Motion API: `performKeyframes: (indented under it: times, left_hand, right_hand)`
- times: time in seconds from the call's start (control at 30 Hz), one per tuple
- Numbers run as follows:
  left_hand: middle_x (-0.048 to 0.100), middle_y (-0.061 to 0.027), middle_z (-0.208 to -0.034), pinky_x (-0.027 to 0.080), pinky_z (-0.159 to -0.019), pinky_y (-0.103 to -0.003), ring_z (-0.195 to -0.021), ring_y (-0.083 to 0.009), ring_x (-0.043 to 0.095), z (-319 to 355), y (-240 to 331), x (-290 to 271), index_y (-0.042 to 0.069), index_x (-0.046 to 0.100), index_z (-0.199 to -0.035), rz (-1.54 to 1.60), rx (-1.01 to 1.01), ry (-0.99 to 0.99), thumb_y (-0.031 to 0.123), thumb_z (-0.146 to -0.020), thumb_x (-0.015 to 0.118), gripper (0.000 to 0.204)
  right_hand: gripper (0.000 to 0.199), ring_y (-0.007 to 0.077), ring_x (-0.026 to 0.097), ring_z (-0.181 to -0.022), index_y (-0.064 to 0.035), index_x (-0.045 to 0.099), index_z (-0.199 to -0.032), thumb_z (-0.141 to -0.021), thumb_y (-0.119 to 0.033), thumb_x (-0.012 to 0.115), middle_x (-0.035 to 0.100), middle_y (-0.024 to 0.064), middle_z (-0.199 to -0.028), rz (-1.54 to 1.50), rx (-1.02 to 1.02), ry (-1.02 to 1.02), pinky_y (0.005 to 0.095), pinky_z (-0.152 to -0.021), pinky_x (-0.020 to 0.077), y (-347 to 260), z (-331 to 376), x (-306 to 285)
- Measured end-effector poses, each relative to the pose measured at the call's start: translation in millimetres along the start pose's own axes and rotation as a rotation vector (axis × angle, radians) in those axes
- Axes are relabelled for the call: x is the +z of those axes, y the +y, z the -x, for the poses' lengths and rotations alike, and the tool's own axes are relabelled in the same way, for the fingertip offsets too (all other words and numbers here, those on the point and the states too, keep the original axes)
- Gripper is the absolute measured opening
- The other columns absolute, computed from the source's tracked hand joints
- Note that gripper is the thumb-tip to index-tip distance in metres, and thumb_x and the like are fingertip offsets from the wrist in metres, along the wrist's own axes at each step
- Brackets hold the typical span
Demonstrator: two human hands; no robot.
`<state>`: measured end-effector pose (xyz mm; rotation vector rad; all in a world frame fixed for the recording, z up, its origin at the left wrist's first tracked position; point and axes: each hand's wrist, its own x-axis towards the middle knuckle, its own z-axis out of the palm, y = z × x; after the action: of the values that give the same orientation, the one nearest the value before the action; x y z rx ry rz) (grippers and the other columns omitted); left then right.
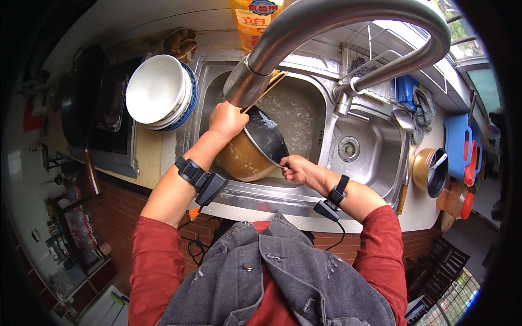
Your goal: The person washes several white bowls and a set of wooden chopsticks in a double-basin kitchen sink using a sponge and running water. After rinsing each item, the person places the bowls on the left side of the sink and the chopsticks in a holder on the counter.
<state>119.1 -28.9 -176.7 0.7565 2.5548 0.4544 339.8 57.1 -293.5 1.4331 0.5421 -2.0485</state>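
Observation:
A brown pot with a dark inside (247, 157) is tilted on its side in the left basin of a steel sink (304, 108). My left hand (227, 119) grips its upper rim. My right hand (296, 168) holds its lower rim near the front edge of the sink. Wooden chopsticks (272, 81) lie in the basin just behind my left hand, partly hidden by the grey tap (326, 22) that arches over the sink.
A stack of white and blue-rimmed bowls (160, 89) sits left of the sink beside a black stove (111, 103) and a dark pan (81, 92). The right basin (375, 146) has a drain. A small brown pot (429, 171), blue board (457, 138) and orange bottle (250, 19) stand around.

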Motion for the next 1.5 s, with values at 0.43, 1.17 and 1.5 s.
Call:
performKeyframes:
  times: [0.43,1.17,1.5]
  left_hand:
    - [0.066,-0.0176,-0.095,0.049,-0.079,-0.042,-0.090,-0.0360,0.063,-2,-16,-3,0.019,0.057,-0.119,0.240,0.315,-0.077,0.041,-0.076,0.068,0.050]
    - [0.064,-0.0211,-0.082,0.048,-0.072,-0.042,-0.080,-0.0351,0.063,-3,-80,-37,-0.001,0.062,-0.087,0.120,0.036,-0.150,0.046,-0.077,0.067,0.048]
    - [0.043,0.0008,-0.056,0.035,-0.038,-0.027,-0.043,-0.0094,0.040,18,-78,-33,0.007,0.052,-0.079,0.863,-0.248,-0.456,0.023,-0.082,0.068,0.023]
  right_hand:
    - [0.021,0.0064,0.021,-0.039,-0.0115,0.038,-0.067,-0.086,-0.008,0.045,0.032,-0.0022,-0.054,-0.255,0.152,-0.181,0.0233,-0.037,0.0186,12,22,-13]
    - [0.024,0.0071,0.029,-0.036,-0.0131,0.049,-0.066,-0.089,-0.020,0.052,0.039,-0.0027,-0.048,-0.245,-0.171,-0.280,0.0222,-0.038,0.0253,20,94,-32]
    - [0.026,0.0114,0.045,-0.041,-0.0043,0.052,-0.094,-0.069,0.003,0.047,0.051,0.0018,-0.065,0.038,-0.813,0.368,0.0240,-0.033,0.0336,28,143,-8]
